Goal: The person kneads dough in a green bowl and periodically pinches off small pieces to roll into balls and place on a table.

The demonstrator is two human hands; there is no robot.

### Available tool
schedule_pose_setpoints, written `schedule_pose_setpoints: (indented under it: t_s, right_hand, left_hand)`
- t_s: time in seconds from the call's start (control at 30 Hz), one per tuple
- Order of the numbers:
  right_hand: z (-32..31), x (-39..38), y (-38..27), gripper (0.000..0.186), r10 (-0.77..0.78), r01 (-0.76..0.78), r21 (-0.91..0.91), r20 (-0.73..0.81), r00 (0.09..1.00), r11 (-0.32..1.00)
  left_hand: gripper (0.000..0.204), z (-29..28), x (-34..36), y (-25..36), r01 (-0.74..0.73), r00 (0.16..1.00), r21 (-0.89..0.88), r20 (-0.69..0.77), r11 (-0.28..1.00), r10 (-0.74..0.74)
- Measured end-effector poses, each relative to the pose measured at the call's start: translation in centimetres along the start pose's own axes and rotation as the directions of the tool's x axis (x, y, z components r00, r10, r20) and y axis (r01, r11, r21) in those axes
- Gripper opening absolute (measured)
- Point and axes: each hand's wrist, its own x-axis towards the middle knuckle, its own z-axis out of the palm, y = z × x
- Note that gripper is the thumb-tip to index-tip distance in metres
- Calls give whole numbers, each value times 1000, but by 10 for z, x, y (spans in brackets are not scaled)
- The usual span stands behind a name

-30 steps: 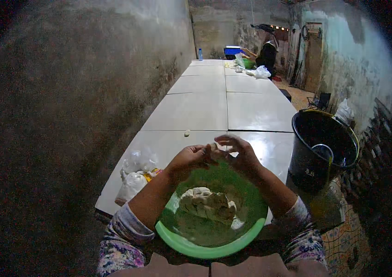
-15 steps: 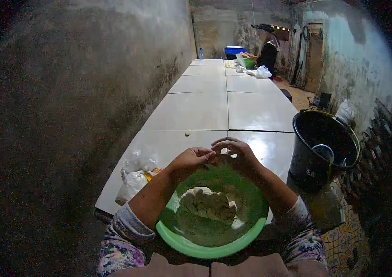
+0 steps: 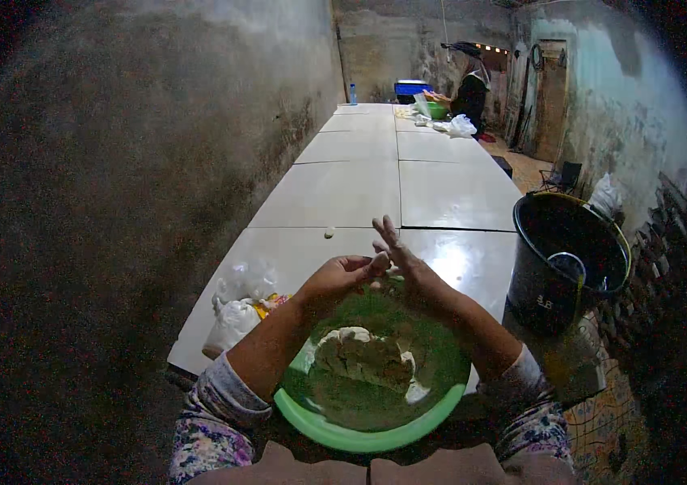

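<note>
My left hand point(image 3: 341, 279) and my right hand point(image 3: 402, 267) meet above a green plastic basin point(image 3: 369, 439). My left fingers are pinched close to my right palm; what they hold, if anything, is too small to make out. My right fingers are stretched upward and apart, with pale residue on them. Inside the basin, beneath my hands, lies a large lumpy mass of pale dough point(image 3: 358, 357). A small pale piece point(image 3: 329, 233) sits on the white tabletop point(image 3: 335, 194) beyond my hands.
White plastic bags point(image 3: 234, 323) with a yellow packet sit left of the basin; a black bucket point(image 3: 545, 299) stands at right. At the table's far end a person point(image 3: 467, 97) works by a green bowl point(image 3: 438, 110), a blue crate point(image 3: 412, 90), bags point(image 3: 460, 125) and a bottle point(image 3: 353, 94).
My right hand's fingers have gone from bent over the left fingertips to stretched upward. My left hand stays near the same place, pinched.
</note>
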Motion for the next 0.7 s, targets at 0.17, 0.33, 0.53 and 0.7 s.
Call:
schedule_pose_setpoints:
  t_s: [0.17, 0.33, 0.53, 0.7]
  right_hand:
    - [-8, 1, 0, 55, 212, -230, 193, 109, 971, 954]
    - [-15, -1, -7, 34, 128, -125, -160, 12, 992, 979]
    - [-9, 0, -7, 28, 104, -110, -116, -53, 993, 987]
    - [-14, 3, -6, 25, -61, 41, -334, -48, 997, 942]
  left_hand:
    - [37, -9, -4, -3, 10, 1000, -80, -9, 997, -11]
    - [35, -5, -8, 7, 16, 1000, 36, 8, 999, -17]
    - [34, -7, -9, 8, 12, 998, 83, -58, 996, -7]
    - [33, -7, -6, 7, -35, 997, 117, -69, 993, 43]
